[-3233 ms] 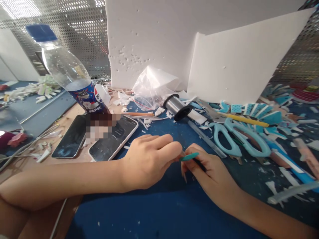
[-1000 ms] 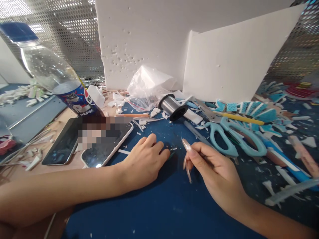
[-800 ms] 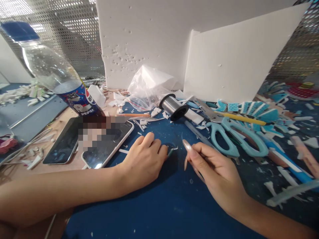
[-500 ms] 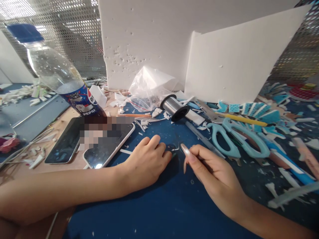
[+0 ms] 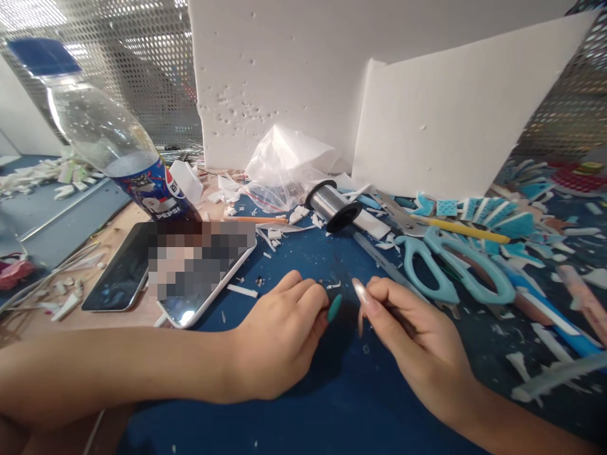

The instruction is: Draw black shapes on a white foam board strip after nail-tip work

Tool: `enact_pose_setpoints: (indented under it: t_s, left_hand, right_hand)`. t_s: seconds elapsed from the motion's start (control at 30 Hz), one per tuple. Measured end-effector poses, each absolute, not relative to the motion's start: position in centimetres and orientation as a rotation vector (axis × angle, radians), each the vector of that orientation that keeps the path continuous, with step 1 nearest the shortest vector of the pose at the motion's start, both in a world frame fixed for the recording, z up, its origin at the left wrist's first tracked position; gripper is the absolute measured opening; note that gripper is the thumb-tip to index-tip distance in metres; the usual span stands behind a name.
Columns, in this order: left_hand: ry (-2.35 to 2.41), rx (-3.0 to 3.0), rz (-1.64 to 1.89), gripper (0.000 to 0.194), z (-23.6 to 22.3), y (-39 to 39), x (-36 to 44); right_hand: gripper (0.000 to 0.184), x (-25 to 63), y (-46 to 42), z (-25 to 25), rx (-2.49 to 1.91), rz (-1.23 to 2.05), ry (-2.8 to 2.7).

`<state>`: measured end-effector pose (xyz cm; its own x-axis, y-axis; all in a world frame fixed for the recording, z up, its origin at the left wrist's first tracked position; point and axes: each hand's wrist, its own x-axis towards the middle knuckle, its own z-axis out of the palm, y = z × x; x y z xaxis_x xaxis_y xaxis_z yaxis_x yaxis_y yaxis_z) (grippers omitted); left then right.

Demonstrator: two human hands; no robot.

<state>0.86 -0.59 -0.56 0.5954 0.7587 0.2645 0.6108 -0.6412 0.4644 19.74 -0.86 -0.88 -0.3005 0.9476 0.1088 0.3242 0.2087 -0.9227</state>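
Low over the blue mat [image 5: 308, 430], my left hand [image 5: 284, 335] is closed with its back toward me. A small green tip [image 5: 334, 308] sticks out at its finger ends; whether it is a fingernail or a held piece I cannot tell. To its right, thumb and forefinger of my right hand [image 5: 417, 341] are pinched together. Anything between them is too fine to make out. The hands are a short gap apart. Beyond them lies a black-flanged spool of silvery thread or wire [image 5: 333, 205]. Light-blue-handled scissors [image 5: 488, 278] rest beside my right hand.
Two phones [image 5: 114, 278] and a tilted-looking Pepsi bottle [image 5: 152, 189] stand to the left. White foam boards [image 5: 284, 76] rise at the back, behind a clear plastic bag [image 5: 284, 164]. A yellow pencil-like stick [image 5: 474, 230], blue patterned pieces [image 5: 512, 218] and white scraps lie on the right.
My left hand has come slightly lower and nearer to me, and the green tip shows more clearly. My right hand has shifted slightly right, still pinched.
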Motion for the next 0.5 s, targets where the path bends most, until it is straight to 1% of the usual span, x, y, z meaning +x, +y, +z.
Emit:
enact_pose_setpoints:
  t_s: [0.1,0.23,0.37,0.5]
  left_hand:
    - [1.089,2.125,0.728,0.019,-0.51,-0.80,0.97]
    - [1.186,1.754,0.721,0.022,-0.57,-0.55,0.85]
    - [1.137,1.499,0.774,0.029,-0.76,-0.39,0.82]
    - [1.143,1.380,0.823,0.030,-0.87,-0.42,0.89]
  right_hand:
    - [0.032,19.86,-0.97,-0.97,-1.132,1.050,-1.787]
    - [0.031,19.93,-1.02,-0.83,-1.107,0.998,-1.807]
    - [0.032,19.98,-1.09,-0.72,-1.078,1.068,-1.824]
    - [0.028,19.91,-1.07,-0.79,-1.014,1.075,-1.843]
